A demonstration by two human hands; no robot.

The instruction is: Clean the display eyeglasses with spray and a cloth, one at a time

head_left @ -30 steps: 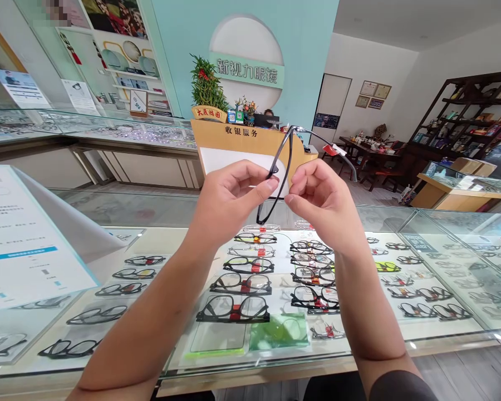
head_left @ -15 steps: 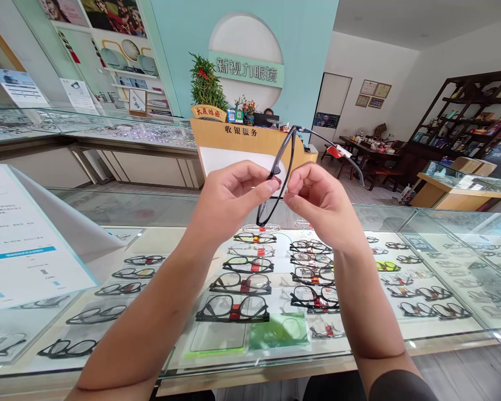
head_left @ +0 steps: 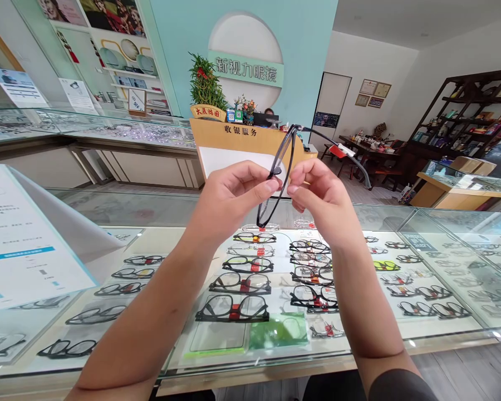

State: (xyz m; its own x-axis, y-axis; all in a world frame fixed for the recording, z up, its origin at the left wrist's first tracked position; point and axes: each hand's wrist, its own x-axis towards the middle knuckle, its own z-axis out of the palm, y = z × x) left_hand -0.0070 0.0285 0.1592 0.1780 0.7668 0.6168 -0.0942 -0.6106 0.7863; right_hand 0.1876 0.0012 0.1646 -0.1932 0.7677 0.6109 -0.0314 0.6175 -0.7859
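Note:
My left hand [head_left: 234,195] pinches a pair of black-framed eyeglasses [head_left: 293,159] near the nose bridge, between thumb and fingers. The glasses are held up on edge over the counter, lenses seen nearly side-on. One temple, bearing a red and white tag [head_left: 340,151], stretches out to the right; the other temple cannot be made out. Close beside the rim is my right hand [head_left: 321,200], its fingers loosely curled and the thumb a little apart from them. Whether its fingertips touch the rim is unclear.
Beneath my arms, a glass display counter [head_left: 217,365] holds rows of eyeglasses [head_left: 234,309] with red tags. A printed sign [head_left: 20,234] stands at the left, and a green card [head_left: 278,331] lies near the front. Beyond are a cashier desk [head_left: 242,142] and a person partly hidden behind it.
My right hand has shifted slightly up and right, its thumb and fingers parting a little. The tagged temple has swung slightly outward to the right. My left hand keeps its grip.

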